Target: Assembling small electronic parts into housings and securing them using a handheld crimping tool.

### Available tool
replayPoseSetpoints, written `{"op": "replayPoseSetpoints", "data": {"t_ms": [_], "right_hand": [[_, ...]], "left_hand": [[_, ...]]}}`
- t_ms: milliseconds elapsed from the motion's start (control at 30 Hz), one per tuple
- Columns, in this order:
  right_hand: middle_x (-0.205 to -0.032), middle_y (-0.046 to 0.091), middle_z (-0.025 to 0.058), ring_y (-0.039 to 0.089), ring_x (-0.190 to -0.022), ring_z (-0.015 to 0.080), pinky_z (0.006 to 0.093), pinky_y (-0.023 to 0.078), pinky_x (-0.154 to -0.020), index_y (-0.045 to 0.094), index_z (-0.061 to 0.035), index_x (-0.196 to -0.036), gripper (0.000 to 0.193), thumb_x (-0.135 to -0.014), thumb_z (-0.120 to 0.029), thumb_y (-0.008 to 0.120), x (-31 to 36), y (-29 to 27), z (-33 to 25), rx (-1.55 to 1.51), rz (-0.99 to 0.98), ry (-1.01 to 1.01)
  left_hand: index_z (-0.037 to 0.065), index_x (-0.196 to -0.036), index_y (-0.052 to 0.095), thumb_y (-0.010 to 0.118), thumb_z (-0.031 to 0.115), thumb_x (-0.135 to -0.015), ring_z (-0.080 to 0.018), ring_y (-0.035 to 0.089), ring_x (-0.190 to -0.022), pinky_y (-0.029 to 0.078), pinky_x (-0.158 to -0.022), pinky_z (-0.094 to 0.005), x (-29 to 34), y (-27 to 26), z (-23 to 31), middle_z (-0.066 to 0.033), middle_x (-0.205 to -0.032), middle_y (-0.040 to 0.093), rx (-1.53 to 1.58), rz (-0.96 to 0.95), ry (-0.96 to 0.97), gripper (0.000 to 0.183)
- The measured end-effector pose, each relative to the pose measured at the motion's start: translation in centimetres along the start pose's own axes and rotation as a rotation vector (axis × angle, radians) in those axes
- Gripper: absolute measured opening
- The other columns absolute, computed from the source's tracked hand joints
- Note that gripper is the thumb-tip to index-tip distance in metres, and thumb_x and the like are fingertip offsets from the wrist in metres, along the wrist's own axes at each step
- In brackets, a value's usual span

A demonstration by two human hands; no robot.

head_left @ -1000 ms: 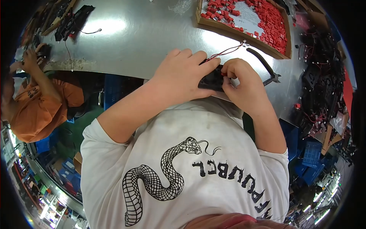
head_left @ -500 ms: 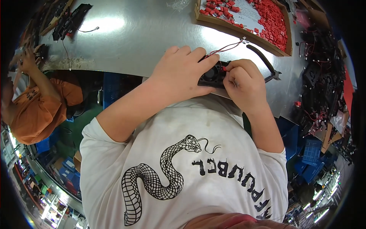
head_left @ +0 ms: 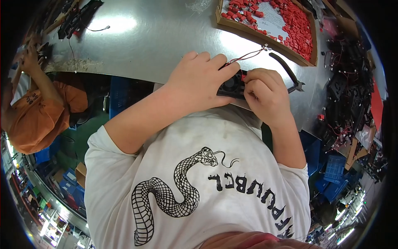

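A black plastic fan unit [head_left: 229,86] rests at the near edge of the metal table, close to my body. My left hand [head_left: 199,81] wraps over its left side, thumb along the near edge and fingers along the far one. Curled at its right end, my right hand [head_left: 268,94] presses its fingertips at a small red part [head_left: 243,77] on the unit. My fingers partly cover that part, so how it sits cannot be made out. Thin red and black wires [head_left: 248,55] run from the unit to a pale connector beyond my hands.
Black-handled cutting pliers [head_left: 286,68] lie just past my right hand. A cardboard tray [head_left: 265,36] of red parts stands at the far right. More black units with wires [head_left: 346,87] pile up on the right; another [head_left: 78,20] lies far left, near a person in orange [head_left: 45,112].
My right hand has shifted slightly, its fingers curling lower over the unit's right end. The left hand keeps its hold. The view has moved a little.
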State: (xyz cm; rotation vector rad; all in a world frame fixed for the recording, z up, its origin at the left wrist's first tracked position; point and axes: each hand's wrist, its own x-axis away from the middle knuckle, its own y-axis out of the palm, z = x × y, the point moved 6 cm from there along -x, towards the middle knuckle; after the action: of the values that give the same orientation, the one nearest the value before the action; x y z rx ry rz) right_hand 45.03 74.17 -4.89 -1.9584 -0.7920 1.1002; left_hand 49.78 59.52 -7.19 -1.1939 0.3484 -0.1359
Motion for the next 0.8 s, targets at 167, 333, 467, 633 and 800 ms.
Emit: {"op": "replayPoseSetpoints", "data": {"t_ms": [167, 333, 467, 633, 800], "right_hand": [[-0.094, 0.070, 0.0060, 0.068, -0.094, 0.0258, 0.0368, 0.051, -0.082, 0.058, -0.0071, -0.077, 0.021, -0.067, 0.002, 0.074, -0.1, 0.0, -0.3, 0.052, -0.105, 0.025], [-0.101, 0.071, 0.0084, 0.066, -0.105, 0.0279, 0.0419, 0.050, -0.090, 0.065, -0.0078, -0.090, 0.024, -0.071, -0.005, 0.079, 0.1, -0.3, -0.3, 0.105, -0.131, 0.034], [-0.134, 0.058, 0.0214, 0.055, -0.126, 0.0407, 0.0463, 0.042, -0.110, 0.056, -0.0033, -0.133, 0.083, -0.061, -0.029, 0.091, 2.0, -3.6, 4.1, -0.010, -0.035, 0.210], [-0.150, 0.044, 0.0220, 0.039, -0.140, 0.0413, 0.0510, 0.035, -0.115, 0.036, -0.0028, -0.154, 0.123, -0.052, -0.045, 0.093, 5.3, -1.9, 6.7, 0.380, -0.421, 0.427], [-0.128, 0.058, 0.0212, 0.052, -0.121, 0.0393, 0.0471, 0.043, -0.104, 0.049, 0.0011, -0.142, 0.079, -0.074, -0.026, 0.078, 8.7, -2.2, 7.9, 0.234, -0.130, 0.484]], "left_hand": [[0.016, -0.126, 0.058, 0.079, 0.054, -0.074, -0.0236, 0.063, -0.091, 0.045, -0.083, -0.0388, 0.0, 0.0, 0.0, -0.0030, -0.104, 0.063, -0.008, 0.005, -0.001, 0.068], [0.016, -0.126, 0.059, 0.079, 0.054, -0.074, -0.0238, 0.063, -0.092, 0.045, -0.084, -0.0387, 0.0, 0.0, 0.0, -0.0032, -0.104, 0.063, -0.012, 0.000, -0.001, 0.067], [0.016, -0.127, 0.060, 0.079, 0.052, -0.075, -0.0239, 0.063, -0.093, 0.045, -0.085, -0.0387, 0.0, -0.1, 0.0, -0.0037, -0.105, 0.063, -0.001, -0.011, -0.007, 0.066], [0.016, -0.127, 0.060, 0.079, 0.051, -0.076, -0.0240, 0.063, -0.093, 0.045, -0.084, -0.0386, -0.2, -0.2, -0.1, -0.0037, -0.105, 0.063, 0.008, -0.018, 0.005, 0.065], [0.017, -0.127, 0.061, 0.079, 0.051, -0.075, -0.0237, 0.062, -0.091, 0.045, -0.083, -0.0385, -0.1, -0.2, 0.1, -0.0031, -0.104, 0.062, -0.003, -0.024, 0.008, 0.065]]}}
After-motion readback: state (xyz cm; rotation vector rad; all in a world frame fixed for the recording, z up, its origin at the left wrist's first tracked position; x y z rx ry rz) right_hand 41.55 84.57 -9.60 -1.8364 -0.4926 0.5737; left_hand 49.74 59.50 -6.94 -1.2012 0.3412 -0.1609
